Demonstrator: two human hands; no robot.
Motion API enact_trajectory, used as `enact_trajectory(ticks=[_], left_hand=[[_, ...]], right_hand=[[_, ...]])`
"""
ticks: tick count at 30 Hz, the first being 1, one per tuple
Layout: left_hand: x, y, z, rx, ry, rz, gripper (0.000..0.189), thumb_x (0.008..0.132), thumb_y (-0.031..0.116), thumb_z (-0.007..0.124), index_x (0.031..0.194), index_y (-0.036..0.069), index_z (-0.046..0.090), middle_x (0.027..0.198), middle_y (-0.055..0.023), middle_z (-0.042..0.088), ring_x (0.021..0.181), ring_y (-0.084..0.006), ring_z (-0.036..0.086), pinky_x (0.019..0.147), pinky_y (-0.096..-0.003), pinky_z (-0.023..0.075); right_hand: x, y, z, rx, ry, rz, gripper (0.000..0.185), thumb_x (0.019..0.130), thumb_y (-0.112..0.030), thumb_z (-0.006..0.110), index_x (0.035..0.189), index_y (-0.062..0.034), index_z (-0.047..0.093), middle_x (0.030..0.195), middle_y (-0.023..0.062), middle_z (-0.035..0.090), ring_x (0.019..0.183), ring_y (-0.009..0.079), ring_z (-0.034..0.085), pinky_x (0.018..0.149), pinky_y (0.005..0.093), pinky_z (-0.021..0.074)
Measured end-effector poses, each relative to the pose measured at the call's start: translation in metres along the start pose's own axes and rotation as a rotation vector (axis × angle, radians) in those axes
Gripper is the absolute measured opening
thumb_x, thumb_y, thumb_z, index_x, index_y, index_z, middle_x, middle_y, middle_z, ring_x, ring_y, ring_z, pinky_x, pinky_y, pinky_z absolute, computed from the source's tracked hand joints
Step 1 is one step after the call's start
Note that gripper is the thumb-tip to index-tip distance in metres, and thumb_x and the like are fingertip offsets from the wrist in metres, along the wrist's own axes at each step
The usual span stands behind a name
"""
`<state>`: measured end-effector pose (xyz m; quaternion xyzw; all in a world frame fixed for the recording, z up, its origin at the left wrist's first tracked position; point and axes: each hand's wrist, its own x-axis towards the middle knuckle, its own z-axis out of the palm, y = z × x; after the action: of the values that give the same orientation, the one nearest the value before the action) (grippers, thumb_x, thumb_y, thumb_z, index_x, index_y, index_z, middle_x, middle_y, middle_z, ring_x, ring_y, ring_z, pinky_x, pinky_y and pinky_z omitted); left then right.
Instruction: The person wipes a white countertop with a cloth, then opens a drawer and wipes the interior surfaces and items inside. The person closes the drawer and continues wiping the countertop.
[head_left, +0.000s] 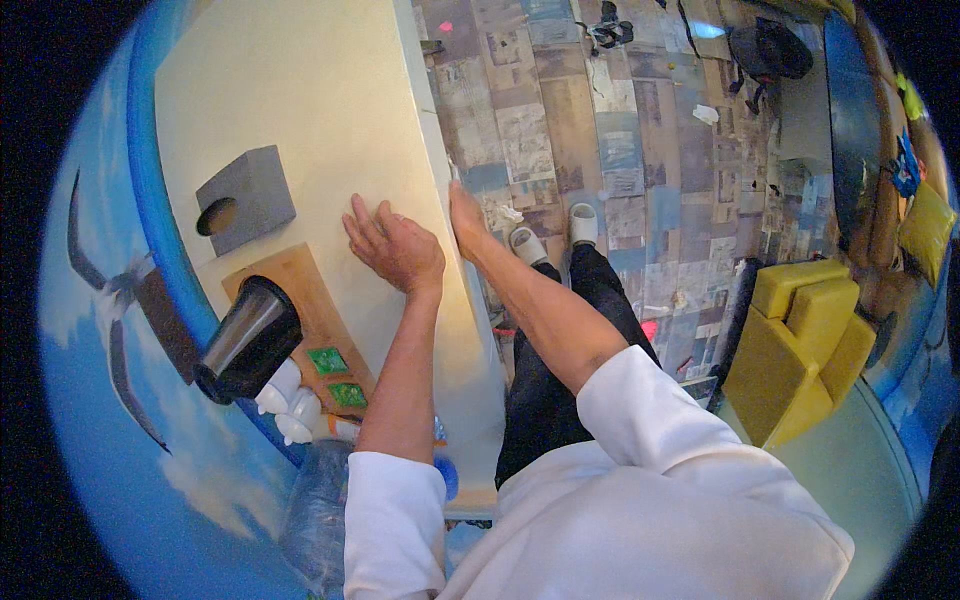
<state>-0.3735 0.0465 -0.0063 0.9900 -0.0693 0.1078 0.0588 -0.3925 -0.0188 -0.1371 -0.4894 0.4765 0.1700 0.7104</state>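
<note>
My left hand (394, 244) is over the cream tabletop (300, 90), palm down, with its fingers a little apart and nothing in it. At the table's long side edge is my right hand (466, 217); its fingers point along the edge, and a small pale thing shows at their tips. Whether it grips anything cannot be told. Left of my left hand stands a grey box (259, 195) with a round opening. Nearer to me, a black tapered container (259, 330) stands on a brown wooden board (319, 300), beside two green packets (328, 361).
White bottles (298, 416) and a clear plastic bag (319, 502) are by the board's near end. A blue wall borders the table. Right of it, the patchwork floor (562, 112) holds white scraps, black straps and a dark bag (772, 49). A yellow armchair (802, 352) stands at right.
</note>
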Motion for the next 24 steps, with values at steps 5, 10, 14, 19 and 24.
enact_trajectory(ticks=[5,10,14,19,24], left_hand=[[0.001,0.002,-0.002,-0.018,0.028,0.005,0.028,0.095,0.008,0.055,0.122,0.003,0.060,0.155,-0.0200,0.045,0.144,-0.0489,0.037,0.116,-0.0613,0.0306],[0.001,0.001,-0.003,-0.023,0.023,0.001,0.029,0.094,0.008,0.056,0.123,0.005,0.059,0.156,-0.0185,0.044,0.145,-0.0475,0.036,0.115,-0.0621,0.0305],[0.000,-0.002,-0.001,-0.029,0.027,-0.004,0.031,0.093,0.008,0.059,0.123,0.006,0.058,0.158,-0.0163,0.042,0.148,-0.0452,0.034,0.115,-0.0623,0.0306],[-0.004,-0.003,0.004,-0.018,0.026,-0.044,0.029,0.093,0.010,0.061,0.122,0.008,0.060,0.158,-0.0139,0.043,0.148,-0.0436,0.034,0.116,-0.0612,0.0305],[0.001,-0.003,0.001,-0.041,-0.019,-0.106,0.028,0.094,0.011,0.060,0.122,0.009,0.061,0.158,-0.0129,0.043,0.147,-0.0432,0.035,0.116,-0.0624,0.0305]], right_hand=[[-0.021,0.055,-0.012,0.201,0.037,0.236,0.066,0.103,-0.052,0.053,0.129,0.0080,0.062,0.123,0.0190,0.068,0.106,0.0301,0.064,0.093,0.0434,0.0493],[-0.008,0.062,-0.027,-0.012,0.003,0.264,0.067,0.099,-0.053,0.059,0.127,0.0079,0.064,0.125,0.0204,0.068,0.111,0.0330,0.064,0.094,0.0460,0.0492],[-0.010,0.051,-0.046,-0.049,0.031,0.280,0.072,0.097,-0.059,0.059,0.120,0.0090,0.067,0.125,0.0245,0.068,0.114,0.0379,0.065,0.095,0.0503,0.0506],[-0.012,0.042,-0.107,0.031,0.045,0.243,0.065,0.098,-0.054,0.060,0.123,0.0060,0.064,0.115,0.0175,0.070,0.098,0.0292,0.067,0.087,0.0465,0.0539],[0.001,0.029,-0.180,-0.031,-0.040,0.305,0.056,0.100,-0.047,0.057,0.128,0.0003,0.064,0.117,0.0161,0.072,0.097,0.0292,0.070,0.087,0.0423,0.0566]])
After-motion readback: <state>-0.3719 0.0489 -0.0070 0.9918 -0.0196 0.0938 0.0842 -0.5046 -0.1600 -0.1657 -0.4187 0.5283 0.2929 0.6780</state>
